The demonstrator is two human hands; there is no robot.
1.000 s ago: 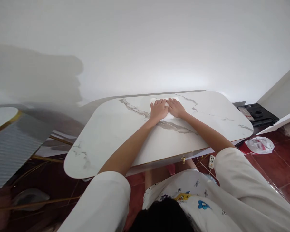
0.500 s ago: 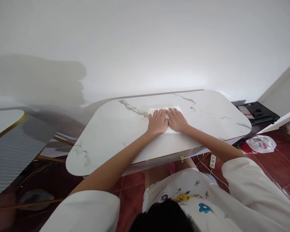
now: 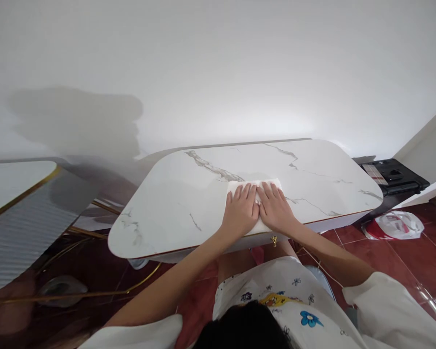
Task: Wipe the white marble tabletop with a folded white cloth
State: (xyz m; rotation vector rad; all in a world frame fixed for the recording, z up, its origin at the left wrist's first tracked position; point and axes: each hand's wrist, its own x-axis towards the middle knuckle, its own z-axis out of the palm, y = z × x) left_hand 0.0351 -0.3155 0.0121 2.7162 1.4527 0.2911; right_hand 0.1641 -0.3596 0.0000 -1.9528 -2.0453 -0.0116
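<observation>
My left hand [image 3: 241, 209] lies flat with its fingers stretched forward on a folded white cloth [image 3: 233, 186], which could also be a paper wipe. Beside it, my right hand [image 3: 277, 208] presses on the same sheet, fingers stretched out and thumbs almost meeting. Both palms cover most of the cloth, and only its far edge and a strip between the hands show. Under it is a white marble-patterned tabletop [image 3: 170, 198] with rounded corners and grey-brown veins. The cloth sits near the table's front edge, above a small gold drawer knob [image 3: 273, 241].
A white wall [image 3: 218, 72] stands behind the table. At left is another gold-edged table [image 3: 18, 184] with a ribbed side. A black case [image 3: 396, 174] stands at right, with a red-and-white plastic bag [image 3: 396, 225] on the red tiled floor [image 3: 378, 257].
Both hands have drawn the cloth back across the tabletop toward my body, from the middle to near the front edge. The view has shifted slightly.
</observation>
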